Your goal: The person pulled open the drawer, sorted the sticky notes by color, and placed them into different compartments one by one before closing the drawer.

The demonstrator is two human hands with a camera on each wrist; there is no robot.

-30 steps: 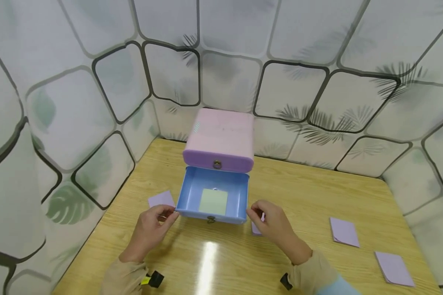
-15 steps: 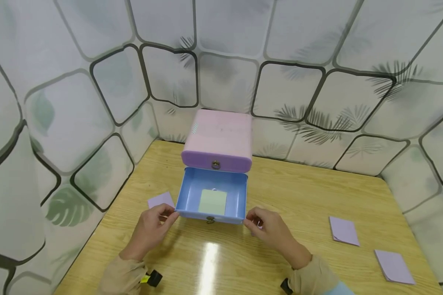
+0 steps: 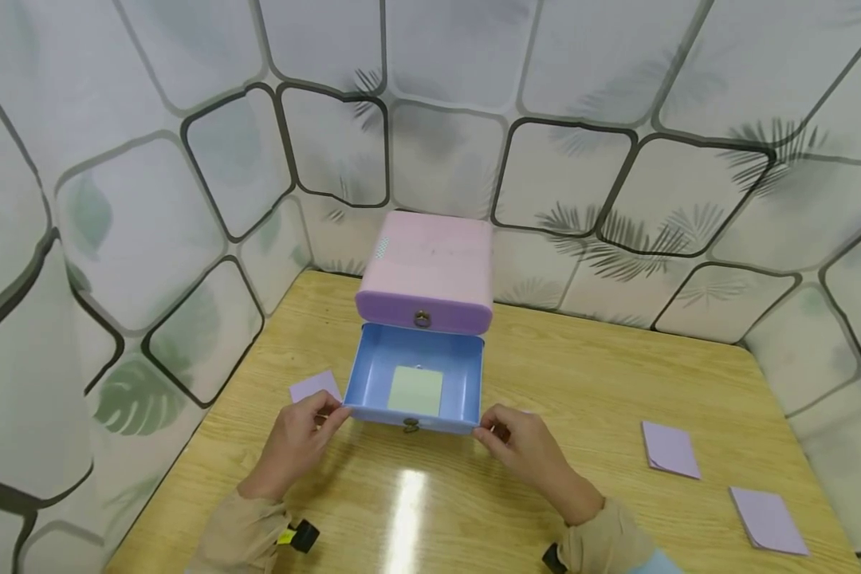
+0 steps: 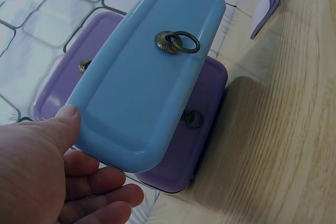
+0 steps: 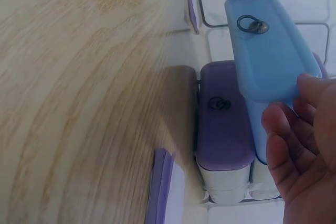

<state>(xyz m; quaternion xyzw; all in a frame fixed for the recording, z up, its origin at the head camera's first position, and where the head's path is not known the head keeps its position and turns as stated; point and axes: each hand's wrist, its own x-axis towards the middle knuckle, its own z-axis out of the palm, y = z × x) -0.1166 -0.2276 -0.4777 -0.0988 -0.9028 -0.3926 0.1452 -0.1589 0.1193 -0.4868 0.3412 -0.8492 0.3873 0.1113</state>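
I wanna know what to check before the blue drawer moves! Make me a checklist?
1. Left hand on the blue drawer: ok, it grips one front corner.
2. Right hand on it too: ok, it holds the other front corner.
3. Green paper lying inside the drawer: ok, it lies flat on the bottom.
4. Fingers away from the gap by the pink cabinet: ok, both hands are at the drawer's front.
5. Blue drawer shut: not ok, it sticks well out.
6. Back of the drawer sitting properly inside: cannot tell, the cabinet hides it.
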